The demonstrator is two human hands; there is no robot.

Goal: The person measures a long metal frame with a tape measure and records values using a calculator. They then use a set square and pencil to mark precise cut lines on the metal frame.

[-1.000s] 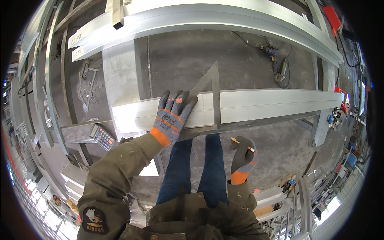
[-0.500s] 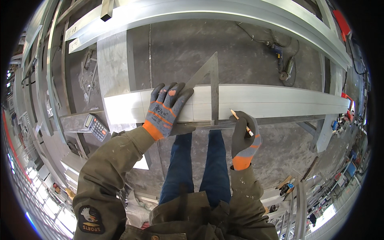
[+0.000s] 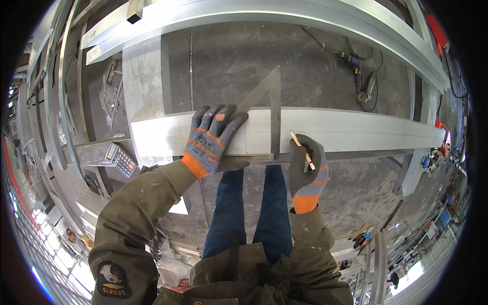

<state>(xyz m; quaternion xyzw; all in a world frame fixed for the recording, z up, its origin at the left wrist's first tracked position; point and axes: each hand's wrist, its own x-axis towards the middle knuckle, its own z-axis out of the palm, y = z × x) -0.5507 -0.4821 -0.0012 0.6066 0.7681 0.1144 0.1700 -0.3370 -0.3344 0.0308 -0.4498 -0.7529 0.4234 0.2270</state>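
Note:
A long pale metal profile (image 3: 351, 127) lies crosswise before me. A flat metal triangular square (image 3: 275, 119) rests across it, its base along the near edge and its tip past the far edge. My left hand (image 3: 207, 142), in a grey and orange glove, presses its fingers over the profile and keeps its thumb at the near edge, gripping the square's base; part of the square is hidden under it. My right hand (image 3: 306, 175), gloved alike, pinches a pencil (image 3: 309, 161) just right of the square. The pencil's point is over the profile, near its lower half; contact I cannot tell.
A calculator (image 3: 121, 159) sits on a bar left of my left forearm. Long metal beams (image 3: 264, 15) cross the far side. On the floor beyond the profile lie a corded grinder (image 3: 366, 90) and a blue power tool (image 3: 355, 66). Metal frames (image 3: 63, 101) stand at left.
My right hand with the pencil has shifted slightly left and away from me, closer to the square, and the pencil has turned a little. My left hand holds its place.

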